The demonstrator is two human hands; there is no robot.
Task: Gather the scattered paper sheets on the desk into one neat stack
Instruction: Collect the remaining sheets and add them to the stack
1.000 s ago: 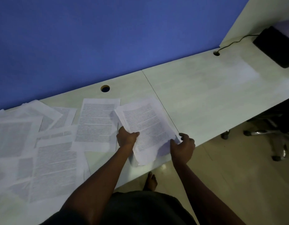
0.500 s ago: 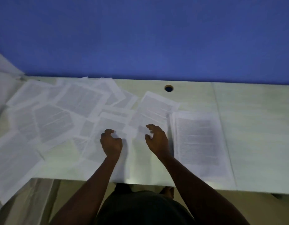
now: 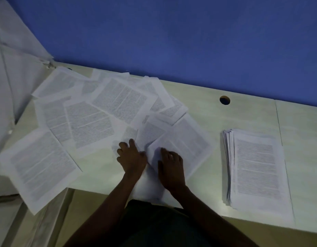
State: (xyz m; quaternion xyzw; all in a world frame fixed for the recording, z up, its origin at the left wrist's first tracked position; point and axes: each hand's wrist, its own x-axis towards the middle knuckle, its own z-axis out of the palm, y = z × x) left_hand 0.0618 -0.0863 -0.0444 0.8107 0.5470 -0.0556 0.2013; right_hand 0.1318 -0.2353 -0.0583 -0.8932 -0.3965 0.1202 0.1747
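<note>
Sheets [image 3: 104, 111]: scattered, overlapping, left and centre of bench [image 3: 243, 113].
Stack [image 3: 257, 168]: now set down at right, released a moment ago.
Left hand [image 3: 132, 157]: fingers spread flat, pressing loose paper.
Right hand [image 3: 171, 163]: flat on nearest sheet, gripping nothing.
Meaning: next gathering begins.

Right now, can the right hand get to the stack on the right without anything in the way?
Probably yes. The right hand rests on a loose sheet, and only bare desk lies between it and the stack.
</note>
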